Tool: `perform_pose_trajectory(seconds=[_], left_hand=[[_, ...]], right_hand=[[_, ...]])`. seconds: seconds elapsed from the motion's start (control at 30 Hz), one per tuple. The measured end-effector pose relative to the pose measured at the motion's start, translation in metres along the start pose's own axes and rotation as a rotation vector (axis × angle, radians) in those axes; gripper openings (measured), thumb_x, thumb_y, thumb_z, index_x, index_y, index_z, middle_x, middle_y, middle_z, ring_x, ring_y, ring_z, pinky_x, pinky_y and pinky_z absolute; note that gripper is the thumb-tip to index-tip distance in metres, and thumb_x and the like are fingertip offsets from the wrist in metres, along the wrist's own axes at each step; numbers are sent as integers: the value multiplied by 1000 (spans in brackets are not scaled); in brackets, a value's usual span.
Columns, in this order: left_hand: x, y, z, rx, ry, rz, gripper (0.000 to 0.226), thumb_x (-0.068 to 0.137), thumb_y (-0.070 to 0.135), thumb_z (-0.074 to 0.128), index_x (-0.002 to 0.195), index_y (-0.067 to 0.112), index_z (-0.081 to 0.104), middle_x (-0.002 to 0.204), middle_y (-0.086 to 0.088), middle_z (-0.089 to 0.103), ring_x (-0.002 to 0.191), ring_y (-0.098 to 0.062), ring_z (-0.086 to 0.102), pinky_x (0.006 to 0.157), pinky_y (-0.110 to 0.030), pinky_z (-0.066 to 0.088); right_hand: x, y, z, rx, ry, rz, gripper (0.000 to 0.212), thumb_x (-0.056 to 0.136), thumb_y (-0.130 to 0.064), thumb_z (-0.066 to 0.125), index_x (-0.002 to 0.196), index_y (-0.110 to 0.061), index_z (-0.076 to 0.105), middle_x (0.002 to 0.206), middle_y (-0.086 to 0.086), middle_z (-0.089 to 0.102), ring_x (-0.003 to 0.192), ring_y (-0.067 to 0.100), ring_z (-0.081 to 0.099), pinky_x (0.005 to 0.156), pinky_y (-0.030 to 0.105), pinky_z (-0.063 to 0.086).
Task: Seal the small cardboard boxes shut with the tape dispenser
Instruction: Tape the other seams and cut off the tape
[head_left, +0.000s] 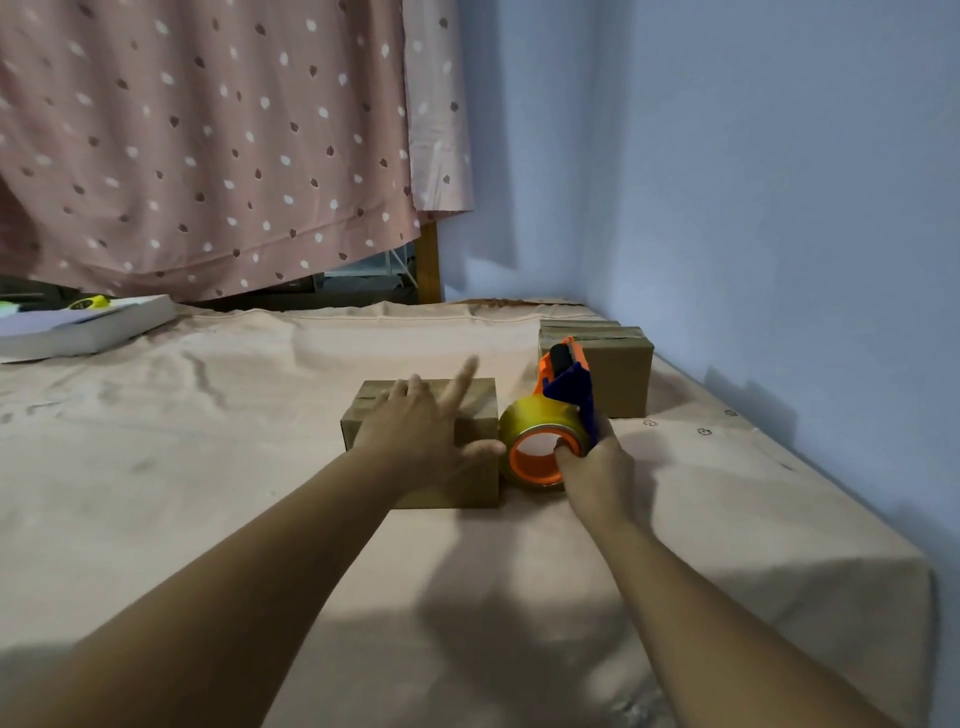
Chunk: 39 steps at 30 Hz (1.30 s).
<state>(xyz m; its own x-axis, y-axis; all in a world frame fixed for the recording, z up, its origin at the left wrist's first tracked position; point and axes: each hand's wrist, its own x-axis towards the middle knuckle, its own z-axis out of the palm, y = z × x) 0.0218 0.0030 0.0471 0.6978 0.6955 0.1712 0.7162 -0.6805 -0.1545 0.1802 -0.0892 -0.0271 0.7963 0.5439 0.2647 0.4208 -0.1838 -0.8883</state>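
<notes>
At the far left a white book (88, 327) is seen lying on the cloth-covered surface (234, 467); toward the middle the near cardboard box (475, 421) is held down by the left hand (421, 428), laid flat on its top with fingers spread and forefinger lifted; just beside the box's right face the tape dispenser (550, 431) is gripped by the right hand (597, 467), fingers curled round the handle, cutter end pointing up and away; behind it a second box (623, 379) is stood near the wall, with bands that may be tape across its top. The near box is judged steadied for taping; next, the dispenser's head must be lowered onto the seam and drawn along it.
</notes>
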Motion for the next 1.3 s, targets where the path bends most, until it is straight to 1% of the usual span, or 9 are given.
perform_pose_trajectory(seconds=[0.1, 0.23, 0.33, 0.5, 0.7, 0.9, 1.03, 1.13, 1.3], left_hand=[[10, 11, 1, -22, 0, 40, 95, 74, 84, 25, 152, 32, 7, 159, -12, 9, 144, -35, 16, 113, -52, 20], [10, 13, 5, -24, 83, 139, 81, 89, 69, 32, 153, 25, 10, 159, -3, 15, 144, -23, 22, 114, -38, 25], [10, 13, 6, 13, 85, 173, 72, 90, 67, 30, 151, 38, 2, 159, -8, 16, 143, -28, 23, 112, -42, 28], [7, 11, 2, -14, 91, 158, 64, 92, 63, 36, 149, 41, 16, 158, -5, 20, 140, -29, 31, 107, -43, 36], [0, -14, 3, -56, 146, 161, 70, 91, 62, 42, 150, 40, 11, 157, 2, 23, 136, -25, 38, 97, -39, 46], [-2, -16, 9, -100, 203, 146, 71, 89, 64, 43, 150, 37, 18, 157, 5, 25, 136, -22, 38, 98, -39, 45], [0, -17, 12, -99, 218, 138, 71, 88, 66, 41, 149, 40, 18, 156, 7, 24, 137, -21, 37, 100, -40, 44], [0, -16, 14, -94, 198, 116, 75, 87, 68, 41, 151, 35, 17, 157, 5, 24, 138, -21, 35, 103, -40, 41], [0, -15, 12, -101, 195, 89, 79, 87, 67, 42, 151, 26, 19, 156, 5, 26, 136, -21, 38, 102, -38, 41]], right_hand=[[-1, -1, 0, 2, 16, 1, 59, 89, -14, 63, 142, -21, 41, 119, 8, 65, 103, 28, 62, 72, 22, 44], [-4, 1, -1, 0, 34, -39, 54, 88, -14, 63, 138, -19, 45, 117, 8, 66, 102, 30, 62, 75, 25, 44], [-5, 1, 0, 15, 40, -56, 53, 87, -16, 65, 137, -19, 47, 117, 6, 65, 105, 29, 61, 77, 25, 45], [-3, 3, 0, 44, 31, -63, 54, 87, -13, 66, 137, -16, 48, 119, 7, 65, 104, 25, 61, 77, 24, 46], [-4, 3, 0, 95, -64, -69, 54, 82, -12, 68, 131, -22, 49, 103, -3, 63, 91, 17, 59, 70, 20, 46], [-1, 2, 1, 114, -40, -42, 54, 87, -7, 61, 136, -21, 46, 116, 3, 63, 91, 15, 54, 74, 22, 45], [-3, -3, 0, 119, -20, -21, 58, 88, 1, 55, 140, -21, 43, 126, 5, 59, 103, 19, 54, 78, 22, 44], [2, -11, -7, 47, -16, -78, 59, 85, 5, 53, 137, -23, 47, 126, 3, 59, 112, 23, 54, 82, 24, 43], [13, -17, -35, -302, -47, -268, 56, 81, 5, 52, 131, -21, 50, 115, 9, 54, 106, 27, 52, 86, 30, 42]])
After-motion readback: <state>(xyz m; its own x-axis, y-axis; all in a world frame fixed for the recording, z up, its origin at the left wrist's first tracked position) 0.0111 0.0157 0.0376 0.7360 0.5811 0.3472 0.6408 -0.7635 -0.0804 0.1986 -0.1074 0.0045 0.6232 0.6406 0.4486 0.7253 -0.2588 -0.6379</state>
